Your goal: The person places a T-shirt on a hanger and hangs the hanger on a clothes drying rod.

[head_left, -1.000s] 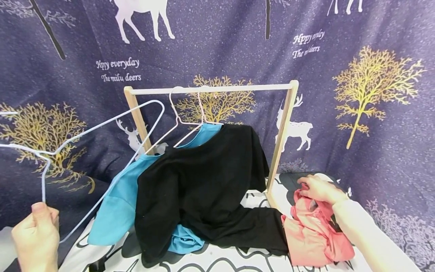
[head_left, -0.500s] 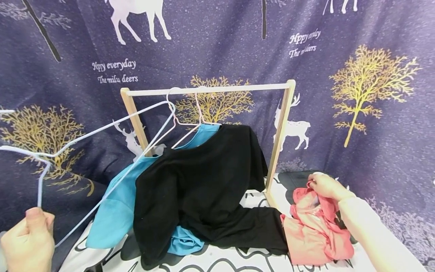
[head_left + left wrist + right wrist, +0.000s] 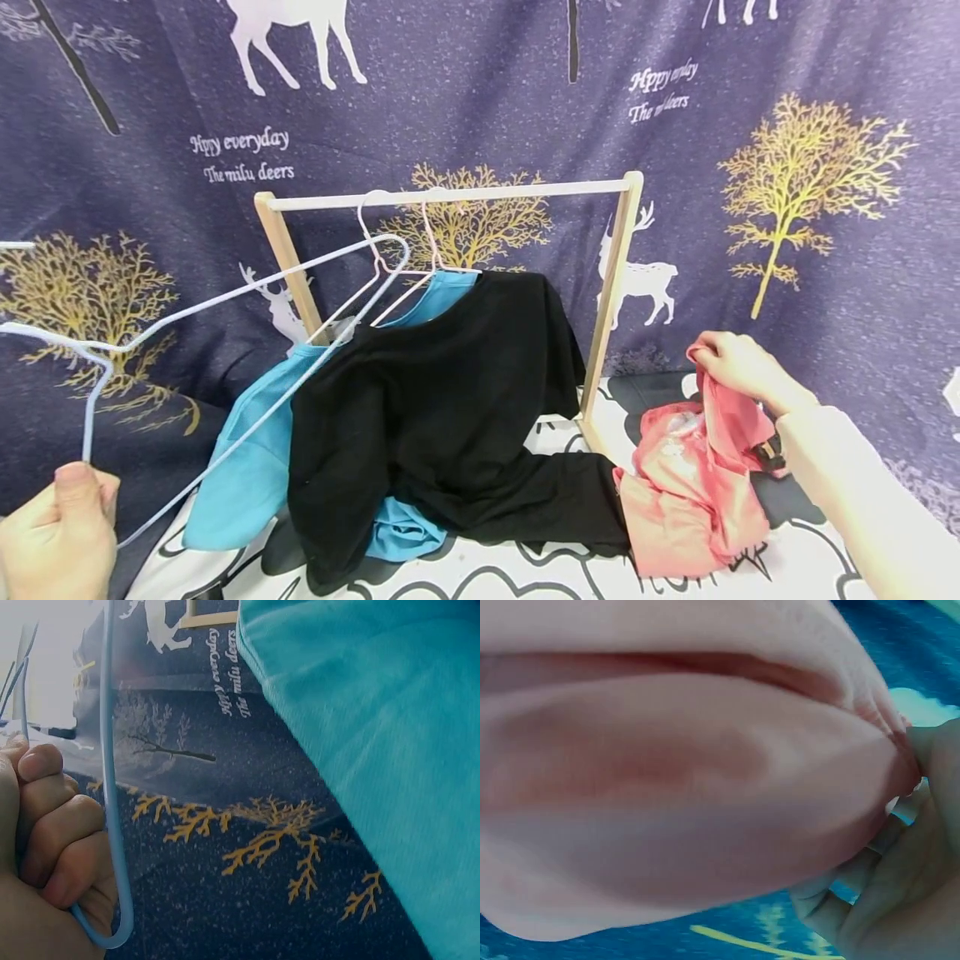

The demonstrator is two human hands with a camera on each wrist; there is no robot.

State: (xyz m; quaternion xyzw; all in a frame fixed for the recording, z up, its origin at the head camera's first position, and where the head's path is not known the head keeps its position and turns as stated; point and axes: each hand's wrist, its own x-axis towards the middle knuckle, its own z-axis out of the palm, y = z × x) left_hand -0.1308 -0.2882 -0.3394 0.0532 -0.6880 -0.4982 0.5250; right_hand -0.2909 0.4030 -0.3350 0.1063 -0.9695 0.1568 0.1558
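In the head view my left hand (image 3: 62, 533) grips the hook part of a light blue clothes hanger (image 3: 255, 285), which reaches across toward the rack. The left wrist view has the same fingers (image 3: 64, 817) curled round the hanger's blue wire (image 3: 111, 787). At the right, my right hand (image 3: 742, 367) pinches a raised edge of a coral-pink garment (image 3: 678, 500); the rest lies crumpled on the patterned cloth. Close up in the right wrist view, the pink fabric (image 3: 675, 787) is gathered between thumb and fingers (image 3: 885, 855).
A small clothes rack (image 3: 450, 194) with wooden legs stands in the middle. On it hang pale pink hangers (image 3: 431, 242) with a blue garment (image 3: 251, 467) and a black garment (image 3: 450, 392) that spreads onto the patterned cloth (image 3: 517, 579). A deer-print curtain (image 3: 480, 100) hangs behind.
My right hand has lifted an edge of the pink garment upward and slightly right. In the head view, the blue hanger's far end has shifted right and a little down.
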